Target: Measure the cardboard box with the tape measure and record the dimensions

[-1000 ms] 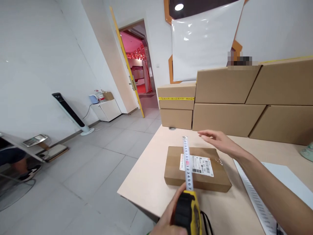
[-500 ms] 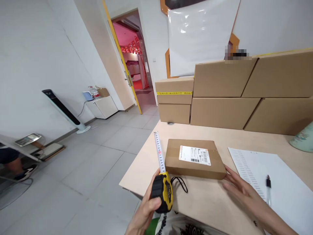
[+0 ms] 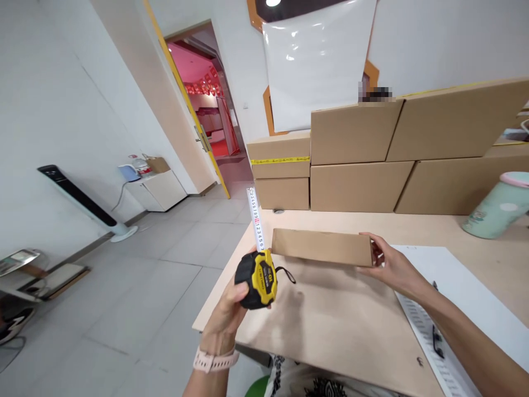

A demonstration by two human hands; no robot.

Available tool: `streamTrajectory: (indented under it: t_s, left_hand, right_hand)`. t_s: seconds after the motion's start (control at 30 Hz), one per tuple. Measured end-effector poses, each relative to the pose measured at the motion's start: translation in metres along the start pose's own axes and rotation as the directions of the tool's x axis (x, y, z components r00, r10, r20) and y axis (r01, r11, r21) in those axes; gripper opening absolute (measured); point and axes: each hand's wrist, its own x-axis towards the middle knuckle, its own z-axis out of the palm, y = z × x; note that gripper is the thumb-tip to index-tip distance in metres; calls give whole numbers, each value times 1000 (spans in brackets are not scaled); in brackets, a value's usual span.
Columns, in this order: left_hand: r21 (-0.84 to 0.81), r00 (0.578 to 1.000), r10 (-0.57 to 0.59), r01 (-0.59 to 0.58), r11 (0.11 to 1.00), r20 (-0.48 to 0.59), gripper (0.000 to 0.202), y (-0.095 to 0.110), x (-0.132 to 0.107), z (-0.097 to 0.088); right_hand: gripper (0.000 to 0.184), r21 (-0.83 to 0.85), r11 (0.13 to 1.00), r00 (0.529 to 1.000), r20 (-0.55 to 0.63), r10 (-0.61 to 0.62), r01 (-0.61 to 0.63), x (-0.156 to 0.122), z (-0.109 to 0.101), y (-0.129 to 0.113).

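My left hand (image 3: 229, 311) is wrapped round a black and yellow tape measure (image 3: 260, 280), held above the table's left side. Its white blade (image 3: 257, 223) sticks out away from me, beside the left end of a small cardboard box (image 3: 322, 246). Fingers on top and thumb below, my right hand (image 3: 394, 266) grips the box's right end. A long, narrow plain side of the box faces me, with a shadow under it; its label is out of sight. Whether the box is fully off the table I cannot tell.
Large cardboard boxes (image 3: 351, 187) are stacked along the back of the table (image 3: 330, 314). A green tumbler (image 3: 494, 209) leans at the right. Printed paper (image 3: 458, 275) with a pen (image 3: 437, 336) lies under my right forearm. Floor (image 3: 165, 298) lies left of the table edge.
My right hand has taken hold of the box's right end and tipped it, so its labelled face no longer shows. The tape measure, still in my left hand, appears higher in view.
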Motion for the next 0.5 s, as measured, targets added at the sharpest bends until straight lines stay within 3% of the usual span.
streamTrajectory:
  t_s: [0.1, 0.2, 0.33, 0.5]
  left_hand:
    - [-97, 990, -49, 62, 993, 133, 80, 5, -11, 14]
    - [-176, 949, -152, 205, 963, 274, 77, 4, -20, 35]
    - [-171, 901, -258, 332, 928, 349, 78, -3, -8, 50]
    - [-97, 849, -394, 452, 887, 352, 58, -9, 25, 37]
  right_hand:
    - [53, -48, 998, 999, -16, -45, 44, 19, -7, -2]
    - [48, -54, 998, 1000, -7, -18, 18, 32, -12, 3]
    - [58, -14, 1000, 999, 41, -12, 12, 32, -19, 10]
    - [93, -76, 996, 998, 50, -41, 45, 24, -26, 5]
